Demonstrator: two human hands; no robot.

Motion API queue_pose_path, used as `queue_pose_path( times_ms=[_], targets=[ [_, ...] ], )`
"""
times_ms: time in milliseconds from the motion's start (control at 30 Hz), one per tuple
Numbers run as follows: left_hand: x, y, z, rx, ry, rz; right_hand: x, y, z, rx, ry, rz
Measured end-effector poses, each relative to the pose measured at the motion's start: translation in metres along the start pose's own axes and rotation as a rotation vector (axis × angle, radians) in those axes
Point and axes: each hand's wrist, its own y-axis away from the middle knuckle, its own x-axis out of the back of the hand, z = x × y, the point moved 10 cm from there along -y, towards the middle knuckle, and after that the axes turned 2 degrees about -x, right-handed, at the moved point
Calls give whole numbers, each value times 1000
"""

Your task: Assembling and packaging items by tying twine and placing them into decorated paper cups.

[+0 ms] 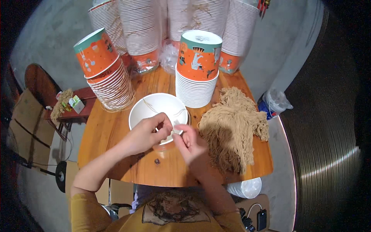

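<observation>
Cup (158,112) sits open and white on the wooden table (116,154), just in front of the printed stacks (195,73). Left hand (148,133) and right hand (189,143) meet at its near rim, fingertips pinched shut on a thin string (176,131). String pile (232,123) lies just right of them.

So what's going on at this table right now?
A person sits at a round wooden table. The left hand and right hand meet at the near rim of an open white paper bucket, pinching a piece of tan string. A heap of the same string lies to the right, with stacks of orange buckets behind.
</observation>
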Motion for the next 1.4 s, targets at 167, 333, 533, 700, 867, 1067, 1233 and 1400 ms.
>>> queue_pose_path(
  times_ms=[167, 333, 533, 700, 867, 1067, 1233, 1400],
  targets=[
    [-14, 5, -3, 89, 284, -54, -6, -1, 16, -48, -108, -77],
    [-22, -1, -12, 128, 502, -97, -7, -5, 25, -209, -264, -150],
    [-47, -6, -29, 319, 851, -262, -9, -7, 26, -122, -375, -183],
    [-48, -4, -25, 286, 799, -304, 7, -10, 21, -288, -444, -242],
    [-43, -14, -15, 155, 645, -225, 19, -25, -7, -289, -422, -396],
    [-53, -14, -6, 119, 470, -269, 6, -42, -15, -377, -307, -542],
    [-58, -12, 0, 93, 458, -311, 12, -50, 19, -245, -220, -442],
    [-55, -13, -11, 175, 515, -249, 29, -21, 32, -51, -292, -244]
  ],
)
